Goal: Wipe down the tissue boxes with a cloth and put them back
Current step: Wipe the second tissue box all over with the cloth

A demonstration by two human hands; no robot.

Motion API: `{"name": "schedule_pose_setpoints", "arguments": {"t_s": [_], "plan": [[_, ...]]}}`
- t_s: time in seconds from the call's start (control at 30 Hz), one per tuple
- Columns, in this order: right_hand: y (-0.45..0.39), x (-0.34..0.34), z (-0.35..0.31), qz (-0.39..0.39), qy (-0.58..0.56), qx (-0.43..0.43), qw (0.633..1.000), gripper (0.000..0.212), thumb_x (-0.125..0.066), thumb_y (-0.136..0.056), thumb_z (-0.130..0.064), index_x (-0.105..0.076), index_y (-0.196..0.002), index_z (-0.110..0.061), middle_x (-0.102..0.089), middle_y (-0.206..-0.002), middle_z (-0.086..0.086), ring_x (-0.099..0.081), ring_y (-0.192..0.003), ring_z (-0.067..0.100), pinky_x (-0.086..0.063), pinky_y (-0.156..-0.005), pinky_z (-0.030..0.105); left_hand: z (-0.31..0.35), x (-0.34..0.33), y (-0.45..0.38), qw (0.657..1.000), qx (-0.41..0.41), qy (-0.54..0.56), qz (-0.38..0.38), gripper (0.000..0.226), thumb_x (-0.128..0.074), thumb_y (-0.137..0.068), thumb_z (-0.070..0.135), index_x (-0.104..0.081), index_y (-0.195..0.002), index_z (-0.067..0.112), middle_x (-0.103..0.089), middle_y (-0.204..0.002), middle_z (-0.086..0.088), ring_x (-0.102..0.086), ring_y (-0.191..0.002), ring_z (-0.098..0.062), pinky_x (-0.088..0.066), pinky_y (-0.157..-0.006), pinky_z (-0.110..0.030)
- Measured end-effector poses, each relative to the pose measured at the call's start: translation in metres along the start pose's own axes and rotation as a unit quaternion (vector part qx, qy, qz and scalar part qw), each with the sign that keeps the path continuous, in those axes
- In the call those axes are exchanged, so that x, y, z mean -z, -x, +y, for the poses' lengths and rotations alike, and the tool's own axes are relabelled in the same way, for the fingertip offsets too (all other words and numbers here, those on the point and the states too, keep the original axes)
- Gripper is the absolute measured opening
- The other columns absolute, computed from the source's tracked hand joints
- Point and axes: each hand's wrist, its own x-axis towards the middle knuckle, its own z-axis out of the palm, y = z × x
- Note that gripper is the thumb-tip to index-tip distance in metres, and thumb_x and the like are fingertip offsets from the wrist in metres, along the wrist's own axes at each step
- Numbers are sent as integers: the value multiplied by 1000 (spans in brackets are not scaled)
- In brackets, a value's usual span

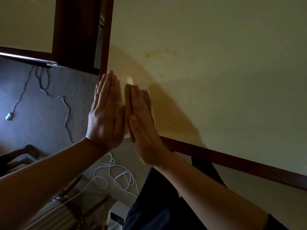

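- The left hand (pixel 106 117) was flat, fingers straight, its palm against the side of a pale tissue box (pixel 123 97) at the corner of the cream table (pixel 216 80).
- The right hand (pixel 144 130) was also flat, its grip unclosed, pressing a brownish cloth (pixel 147 97) against the box's other side.
- The box was blurred and mostly hidden between both palms.
- White cable (pixel 116 178) lay coiled on the grey carpet (pixel 49 113) below.
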Motion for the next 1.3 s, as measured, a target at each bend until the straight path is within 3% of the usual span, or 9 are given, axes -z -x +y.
{"name": "schedule_pose_setpoints", "arguments": {"t_s": [0.13,0.3,0.43,0.63,0.83,0.97,1.03,1.13,1.3], "plan": [[-46,7,0,4,26,26,999,56,-23,-111,-15,-14,-164,1,-6,-174,10,0,-164,20,4,-132,39,0,0,-1,1000,2,7,-6,63,-36,-103,22,-27,-155,-13,-24,-166,-28,-19,-157,-39,-22,-125,-60],[-66,19,44,12,41,-38,998,60,-16,-112,-35,-11,-167,-13,-8,-177,5,1,-163,10,-1,-132,52,4,2,0,1000,14,11,7,63,-35,-105,25,-27,-156,-11,-25,-166,-26,-21,-157,-37,-22,-125,-58],[-31,22,58,-15,-17,-90,996,54,-22,-115,-31,-2,-165,-30,1,-177,-7,4,-162,4,-4,-133,52,3,1,0,1000,13,12,4,64,-33,-105,28,-26,-157,-10,-24,-166,-25,-20,-157,-36,-24,-123,-61],[38,2,34,-11,-45,-107,993,60,-23,-113,-25,2,-167,-21,7,-177,-8,9,-163,13,-4,-131,59,-3,1,1,1000,-9,11,-2,64,-35,-104,27,-26,-157,-9,-24,-166,-26,-21,-157,-37,-24,-124,-61],[38,-1,-6,-35,40,-43,998,72,-43,-110,-20,1,-167,-11,9,-177,0,15,-162,14,4,-133,50,-4,0,1,1000,-2,29,4,61,-35,-104,24,-29,-157,-7,-25,-167,-23,-19,-158,-35,-21,-126,-58],[38,10,-15,18,152,-11,988,57,-33,-111,-18,-22,-167,-10,-20,-171,-3,-18,-158,24,-17,-130,49,-4,2,2,999,2,45,6,60,-39,-105,22,-31,-157,-5,-25,-168,-20,-19,-158,-31,-21,-126,-56],[31,26,-27,46,251,-25,967,54,-35,-108,-30,-40,-161,-19,-45,-138,-3,-42,-126,17,-34,-110,34,-3,4,1,999,-7,48,11,59,-42,-104,18,-32,-157,-5,-26,-167,-20,-19,-158,-31,-19,-128,-53],[15,59,-43,-17,370,-44,928,46,-47,-103,-33,-62,-146,-26,-63,-104,2,-53,-100,22,-38,-85,35,-4,7,2,999,2,45,11,60,-40,-106,27,-32,-158,-2,-26,-168,-18,-18,-159,-28,-14,-130,-47],[-9,116,-82,-62,489,-67,867,25,-75,-92,-22,-73,-117,-26,-78,-101,-1,-73,-92,21,-61,-79,40,-1,11,4,999,11,38,2,63,-35,-107,36,-29,-161,3,-25,-169,-13,-14,-159,-20,-7,-131,-41]]}}
